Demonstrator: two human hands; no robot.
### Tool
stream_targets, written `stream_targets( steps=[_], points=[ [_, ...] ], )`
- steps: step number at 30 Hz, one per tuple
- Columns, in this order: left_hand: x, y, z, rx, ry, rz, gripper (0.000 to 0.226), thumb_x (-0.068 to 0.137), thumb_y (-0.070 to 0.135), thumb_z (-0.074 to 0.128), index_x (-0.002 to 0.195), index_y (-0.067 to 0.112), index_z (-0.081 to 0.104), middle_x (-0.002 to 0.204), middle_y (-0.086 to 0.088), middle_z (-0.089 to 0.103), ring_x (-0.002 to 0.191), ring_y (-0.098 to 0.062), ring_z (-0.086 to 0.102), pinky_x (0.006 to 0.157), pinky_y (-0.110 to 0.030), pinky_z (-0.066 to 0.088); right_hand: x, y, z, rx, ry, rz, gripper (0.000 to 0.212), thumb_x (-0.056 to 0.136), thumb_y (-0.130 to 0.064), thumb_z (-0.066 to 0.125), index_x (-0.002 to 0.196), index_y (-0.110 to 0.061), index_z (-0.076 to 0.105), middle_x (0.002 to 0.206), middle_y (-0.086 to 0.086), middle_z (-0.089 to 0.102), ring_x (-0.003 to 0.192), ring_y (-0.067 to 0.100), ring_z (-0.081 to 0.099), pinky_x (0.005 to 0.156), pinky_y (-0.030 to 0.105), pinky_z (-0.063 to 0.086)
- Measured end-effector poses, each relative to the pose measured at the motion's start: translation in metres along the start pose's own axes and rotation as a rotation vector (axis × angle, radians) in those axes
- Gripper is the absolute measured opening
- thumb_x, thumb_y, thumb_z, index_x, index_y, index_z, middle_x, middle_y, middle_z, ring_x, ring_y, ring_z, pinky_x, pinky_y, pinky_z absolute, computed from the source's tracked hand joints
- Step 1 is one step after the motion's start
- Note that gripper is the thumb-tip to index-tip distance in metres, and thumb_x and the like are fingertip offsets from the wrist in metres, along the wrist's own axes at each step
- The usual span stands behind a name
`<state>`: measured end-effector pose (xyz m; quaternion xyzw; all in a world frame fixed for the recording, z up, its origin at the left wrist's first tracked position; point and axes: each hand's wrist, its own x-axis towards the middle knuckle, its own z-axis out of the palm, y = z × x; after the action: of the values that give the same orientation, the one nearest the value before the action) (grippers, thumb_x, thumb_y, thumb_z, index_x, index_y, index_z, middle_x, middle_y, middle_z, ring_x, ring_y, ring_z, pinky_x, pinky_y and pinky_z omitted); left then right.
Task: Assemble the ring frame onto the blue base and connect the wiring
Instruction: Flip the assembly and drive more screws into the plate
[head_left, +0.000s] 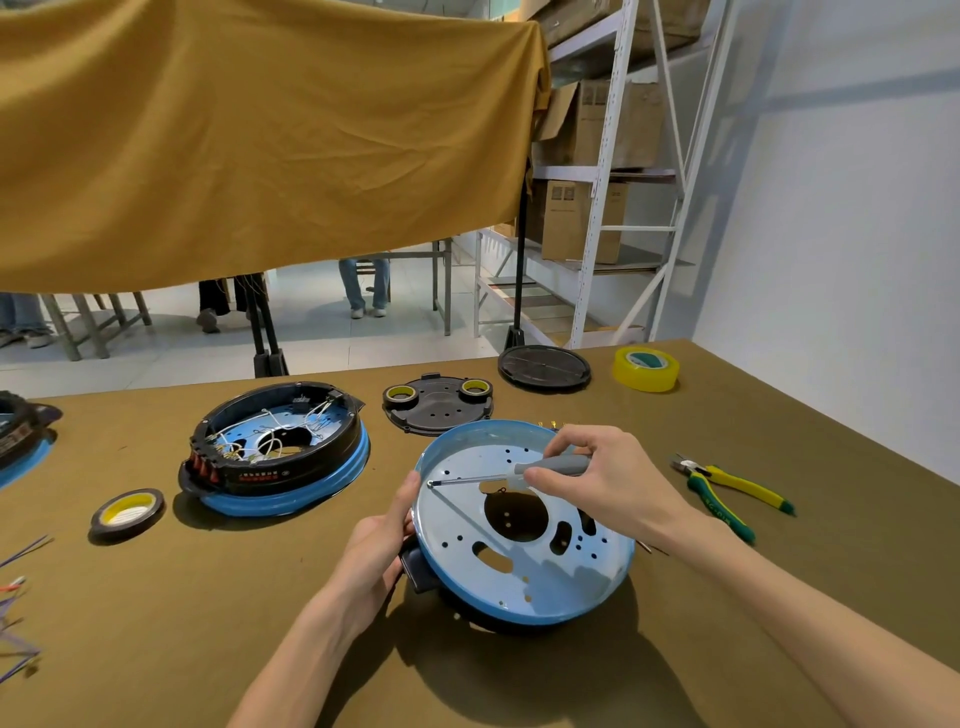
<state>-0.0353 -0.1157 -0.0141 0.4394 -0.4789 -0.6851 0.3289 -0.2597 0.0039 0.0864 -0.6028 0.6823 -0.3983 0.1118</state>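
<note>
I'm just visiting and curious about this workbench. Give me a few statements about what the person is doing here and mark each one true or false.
1. The right hand holds a grey-handled screwdriver with its tip inside the blue base. True.
2. The left hand is picking up the pliers. False: it grips the left rim of the blue base; the pliers lie untouched on the table, to the right.
3. A second blue base with a black ring frame and white wires sits to the left. True.
4. The yellow tape roll lies inside the blue base being worked on. False: it stands at the far right of the table.
</note>
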Motion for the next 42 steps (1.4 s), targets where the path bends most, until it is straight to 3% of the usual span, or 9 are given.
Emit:
stream_targets(
  steps=[6,14,19,22,28,31,35,39,42],
  points=[
    [0.0,0.001,0.0,-0.022,0.019,-0.009,0.094,0.058,0.083,0.068,0.112,0.006,0.074,0.109,-0.008,0.078,0.117,-0.026,0.065,0.115,-0.044,0.042,0.011,-0.008,-0.002,-0.053,-0.036,0.047,0.031,0.081,-0.053,0.08,0.072,-0.025,0.073,0.064,-0.007,0.06,0.053,0.0,0.052,0.045,0.014,0.037],
    [-0.002,0.003,-0.001,0.003,0.01,-0.02,0.091,0.065,0.081,0.066,0.114,0.005,0.073,0.113,-0.009,0.077,0.119,-0.026,0.064,0.114,-0.041,0.042,0.045,-0.041,-0.013,-0.227,-0.165,0.081,0.031,0.082,-0.05,0.079,0.074,-0.019,0.075,0.063,0.004,0.067,0.041,0.006,0.056,0.036,0.02,0.044],
    [-0.001,0.002,-0.001,0.014,0.022,-0.034,0.094,0.061,0.08,0.068,0.116,0.004,0.071,0.115,-0.011,0.076,0.12,-0.028,0.064,0.116,-0.047,0.041,0.063,-0.066,-0.015,-0.339,-0.224,0.031,0.027,0.077,-0.046,0.086,0.081,-0.021,0.076,0.075,-0.001,0.07,0.062,0.01,0.067,0.041,0.021,0.05],
    [0.001,0.001,-0.003,-0.011,0.007,-0.057,0.086,0.067,0.076,0.072,0.115,0.004,0.073,0.111,-0.01,0.078,0.117,-0.027,0.066,0.112,-0.044,0.046,0.075,-0.086,-0.016,-0.457,-0.278,-0.038,0.025,0.077,-0.036,0.088,0.088,-0.017,0.076,0.084,0.002,0.073,0.08,0.019,0.07,0.061,0.033,0.061],
    [0.0,0.001,-0.003,-0.081,-0.018,-0.106,0.081,0.063,0.066,0.082,0.116,0.006,0.071,0.106,-0.007,0.079,0.111,-0.024,0.068,0.088,-0.036,0.059,0.091,-0.117,-0.013,-0.489,-0.393,-0.121,0.028,0.089,-0.011,0.066,0.116,-0.02,0.062,0.09,-0.006,0.056,0.079,0.007,0.054,0.053,0.02,0.037],
    [-0.001,0.003,-0.005,-0.133,-0.03,-0.136,0.078,0.062,0.056,0.088,0.117,0.004,0.07,0.105,-0.014,0.079,0.108,-0.029,0.07,0.094,-0.044,0.06,0.093,-0.124,-0.012,-0.524,-0.364,-0.162,0.029,0.094,-0.021,0.066,0.122,-0.018,0.06,0.101,-0.001,0.062,0.086,0.013,0.059,0.062,0.029,0.048],
    [-0.008,0.006,-0.003,-0.144,-0.074,-0.169,0.075,0.064,0.048,0.09,0.115,-0.002,0.068,0.094,-0.016,0.079,0.103,-0.033,0.073,0.083,-0.042,0.064,0.098,-0.132,-0.001,-0.722,-0.304,-0.196,0.046,0.099,-0.054,0.057,0.119,-0.013,0.062,0.105,0.008,0.069,0.092,0.025,0.065,0.073,0.038,0.057],
    [-0.012,0.009,-0.001,-0.16,-0.058,-0.198,0.07,0.071,0.048,0.086,0.114,-0.004,0.069,0.094,-0.017,0.079,0.104,-0.033,0.073,0.084,-0.042,0.064,0.107,-0.138,-0.001,-0.557,-0.487,-0.106,0.042,0.094,-0.028,0.065,0.131,-0.018,0.048,0.103,0.007,0.069,0.079,0.021,0.068,0.051,0.027,0.054],
    [-0.014,0.012,-0.003,-0.183,-0.061,-0.249,0.076,0.07,0.056,0.083,0.11,-0.008,0.072,0.107,-0.024,0.075,0.109,-0.035,0.07,0.085,-0.044,0.062,0.108,-0.138,0.003,-0.627,-0.379,-0.176,0.031,0.094,-0.029,0.066,0.12,-0.014,0.057,0.1,0.01,0.07,0.084,0.026,0.071,0.062,0.035,0.059]
  ],
)
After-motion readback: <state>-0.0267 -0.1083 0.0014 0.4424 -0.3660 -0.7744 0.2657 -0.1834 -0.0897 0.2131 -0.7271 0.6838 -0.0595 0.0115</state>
